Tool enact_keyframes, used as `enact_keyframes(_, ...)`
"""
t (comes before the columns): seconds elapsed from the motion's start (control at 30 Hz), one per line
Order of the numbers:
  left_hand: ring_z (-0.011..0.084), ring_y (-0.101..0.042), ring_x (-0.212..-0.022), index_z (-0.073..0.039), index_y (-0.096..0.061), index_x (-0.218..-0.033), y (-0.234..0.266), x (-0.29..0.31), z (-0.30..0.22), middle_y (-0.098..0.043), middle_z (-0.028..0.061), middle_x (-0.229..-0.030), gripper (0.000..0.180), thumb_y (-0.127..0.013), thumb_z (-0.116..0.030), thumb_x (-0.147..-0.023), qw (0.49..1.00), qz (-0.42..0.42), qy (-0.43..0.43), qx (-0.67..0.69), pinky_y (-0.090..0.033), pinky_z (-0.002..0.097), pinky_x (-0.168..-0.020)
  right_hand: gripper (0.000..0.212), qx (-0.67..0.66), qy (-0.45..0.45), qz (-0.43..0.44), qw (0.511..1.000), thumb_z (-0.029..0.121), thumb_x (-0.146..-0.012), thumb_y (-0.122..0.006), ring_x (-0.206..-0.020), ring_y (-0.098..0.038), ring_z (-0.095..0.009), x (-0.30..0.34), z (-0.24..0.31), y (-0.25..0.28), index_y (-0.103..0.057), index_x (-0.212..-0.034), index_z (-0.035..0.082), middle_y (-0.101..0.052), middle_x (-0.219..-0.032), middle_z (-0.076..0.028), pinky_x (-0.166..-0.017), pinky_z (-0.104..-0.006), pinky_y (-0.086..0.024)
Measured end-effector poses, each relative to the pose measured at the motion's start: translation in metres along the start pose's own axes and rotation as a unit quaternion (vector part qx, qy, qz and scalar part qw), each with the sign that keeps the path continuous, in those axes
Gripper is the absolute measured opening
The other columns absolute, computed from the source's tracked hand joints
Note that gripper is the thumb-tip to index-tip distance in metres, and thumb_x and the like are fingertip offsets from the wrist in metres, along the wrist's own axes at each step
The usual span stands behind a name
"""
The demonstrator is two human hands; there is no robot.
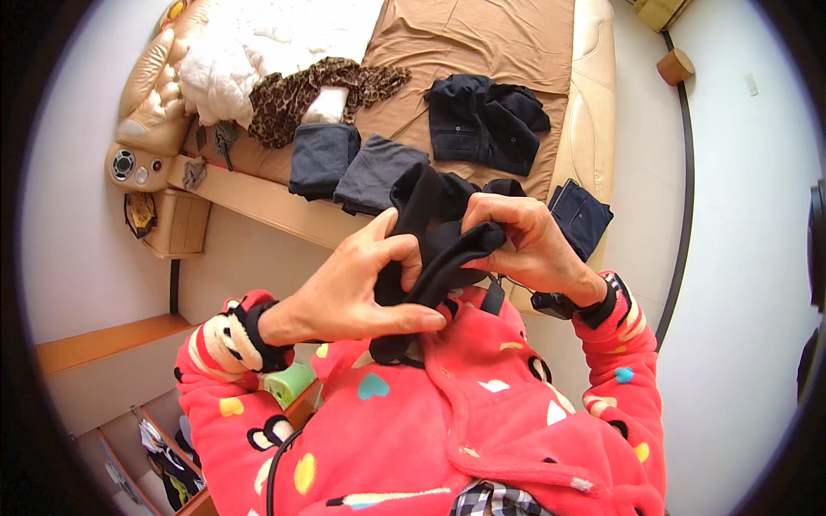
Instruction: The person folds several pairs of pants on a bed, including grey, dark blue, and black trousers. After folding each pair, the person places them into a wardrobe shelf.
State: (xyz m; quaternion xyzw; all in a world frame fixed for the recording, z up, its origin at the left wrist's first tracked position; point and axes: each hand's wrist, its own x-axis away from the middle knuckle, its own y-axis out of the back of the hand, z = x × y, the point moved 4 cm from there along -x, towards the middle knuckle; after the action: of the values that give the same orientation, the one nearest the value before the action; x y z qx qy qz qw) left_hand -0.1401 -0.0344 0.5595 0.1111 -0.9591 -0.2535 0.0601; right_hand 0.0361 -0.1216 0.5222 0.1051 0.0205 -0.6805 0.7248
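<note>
Both hands work on a soft black sock-like garment (452, 262) held up before my chest; its exact kind is not plain. My right hand (525, 241) pinches a rolled edge of it between thumb and fingers. On the other side my left hand (366, 279) is bent round the black cloth, its thumb lying along the lower fold and its fingers curled. One black length rises past the left fingertips, and a rounded end hangs below that hand. Behind the garment, folded grey clothes (383, 172) lie on the bed's near edge.
The bed (465, 34) has a brown sheet and padded cream edge. On it lie dark folded trousers (482, 125), folded dark jeans (323, 159), a leopard-print cloth (284, 103) and a white quilt (284, 34). Dark folded denim (581, 215) sits at the right corner. Open drawers (155, 413) stand lower left.
</note>
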Motion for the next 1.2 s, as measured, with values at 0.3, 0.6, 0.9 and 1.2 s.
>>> enact_keyframes(0.3, 0.0341, -0.055, -0.07, -0.001, -0.051, -0.083, -0.015, 0.012, 0.0, -0.045, 0.017, -0.087, 0.023, -0.07, -0.011, -0.074, 0.984, -0.063, -0.058, -0.158, -0.05, 0.0415, -0.061, 0.018, -0.072, -0.092, 0.03, 0.993, 0.0, -0.077, -0.074, -0.073, -0.054, -0.006, -0.013, -0.028, 0.004, -0.061, -0.09, 0.0, -0.059, -0.076, -0.004, -0.063, -0.0239, -0.045)
enact_keyframes(0.6, 0.0283, -0.055, -0.075, -0.001, -0.05, -0.079, -0.018, 0.013, 0.009, -0.045, 0.0143, -0.085, 0.018, -0.065, -0.006, -0.069, 0.972, 0.018, -0.186, -0.142, -0.049, 0.0363, -0.066, 0.084, 0.35, 0.069, 0.119, 0.927, 0.016, -0.062, -0.083, -0.131, -0.041, -0.035, -0.02, 0.046, -0.003, -0.046, -0.138, 0.009, -0.045, -0.137, -0.012, -0.099, -0.0447, -0.038)
enact_keyframes(0.9, 0.0269, -0.054, -0.077, -0.006, -0.054, -0.089, 0.004, 0.011, 0.02, -0.051, 0.0111, -0.088, 0.021, -0.065, -0.009, -0.071, 0.955, -0.073, -0.176, -0.23, -0.048, 0.0355, -0.07, 0.036, 0.538, 0.076, 0.114, 0.832, 0.023, -0.066, -0.076, -0.075, -0.056, -0.022, -0.016, 0.047, -0.019, -0.053, -0.089, 0.007, -0.05, -0.079, -0.004, -0.07, -0.0341, -0.042)
enact_keyframes(1.2, 0.0204, -0.065, -0.091, -0.003, -0.054, -0.11, 0.076, -0.05, -0.001, -0.063, 0.0088, -0.105, 0.047, -0.073, 0.01, -0.07, 0.926, -0.222, -0.304, -0.008, -0.052, 0.0306, -0.08, 0.037, 0.427, -0.049, -0.082, 0.899, 0.022, -0.08, -0.076, -0.074, -0.066, -0.034, -0.062, 0.088, 0.005, -0.059, -0.105, 0.001, -0.064, -0.078, -0.016, -0.065, -0.0374, -0.052)
